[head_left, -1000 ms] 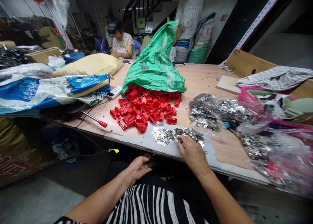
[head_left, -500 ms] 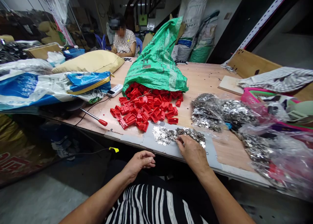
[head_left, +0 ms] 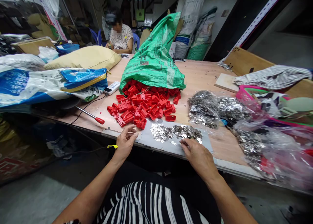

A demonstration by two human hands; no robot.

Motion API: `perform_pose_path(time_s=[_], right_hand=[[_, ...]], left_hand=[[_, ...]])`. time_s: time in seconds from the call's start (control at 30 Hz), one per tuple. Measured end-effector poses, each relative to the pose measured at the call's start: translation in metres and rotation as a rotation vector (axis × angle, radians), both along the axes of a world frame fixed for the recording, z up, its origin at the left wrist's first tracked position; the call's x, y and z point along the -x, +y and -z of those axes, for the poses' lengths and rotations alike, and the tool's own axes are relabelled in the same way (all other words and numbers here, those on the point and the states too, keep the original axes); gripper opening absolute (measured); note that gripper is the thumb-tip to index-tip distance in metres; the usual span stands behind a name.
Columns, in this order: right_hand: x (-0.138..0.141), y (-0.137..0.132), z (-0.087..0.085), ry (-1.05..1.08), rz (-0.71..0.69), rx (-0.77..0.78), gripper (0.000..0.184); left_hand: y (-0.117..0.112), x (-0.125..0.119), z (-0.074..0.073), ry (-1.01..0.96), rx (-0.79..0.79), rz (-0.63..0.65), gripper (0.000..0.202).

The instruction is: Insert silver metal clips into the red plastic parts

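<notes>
My left hand [head_left: 126, 140] is at the table edge, just in front of the heap of red plastic housings [head_left: 144, 108]. Its fingers are curved and apart, with nothing visible between them. My right hand [head_left: 195, 150] rests low over the grey sheet [head_left: 149, 142], thumb and forefinger pinched on what looks like a small metal piece [head_left: 182, 140]. Directly beyond those fingers lie two small piles of flat metal pieces, a bright one [head_left: 158, 132] and a darker one [head_left: 187, 131]. The red housings spill from a green woven sack [head_left: 154, 67].
Clear bags of metal pieces [head_left: 204, 108] lie to the right, near a pink basket [head_left: 244, 95]. A red-tipped lever [head_left: 99, 120] sticks out at left, below a blue-and-white sack [head_left: 49, 87]. Another person [head_left: 121, 38] sits across the table.
My left hand has moved up and forward to the red housings, its fingers spreading. My right hand has drawn slightly back from the metal pile, still pinched. The view has shifted a little.
</notes>
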State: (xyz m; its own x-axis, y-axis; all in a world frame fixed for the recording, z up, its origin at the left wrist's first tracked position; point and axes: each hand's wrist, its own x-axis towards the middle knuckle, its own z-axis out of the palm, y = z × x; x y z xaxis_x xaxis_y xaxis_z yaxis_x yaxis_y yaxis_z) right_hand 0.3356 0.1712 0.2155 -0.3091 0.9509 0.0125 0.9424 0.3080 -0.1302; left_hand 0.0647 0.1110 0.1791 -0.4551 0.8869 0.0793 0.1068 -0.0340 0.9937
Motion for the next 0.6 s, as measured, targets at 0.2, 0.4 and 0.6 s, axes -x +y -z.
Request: perform_pose_path(time_s=[0.2,0.4,0.6], right_hand=[[0.012,-0.001,0.005,0.007,-0.065,-0.016,0.012],[0.011,0.003,0.011,0.021,-0.096,-0.077,0.013],[0.010,0.000,0.009,0.082,-0.052,-0.069,0.014]], left_hand=[[0.021,0.007,0.003,0.464,-0.045,-0.090,0.044],[0.033,0.004,0.012,0.623,-0.054,-0.068,0.032],[0.033,0.007,0.016,0.613,-0.064,-0.118,0.014]])
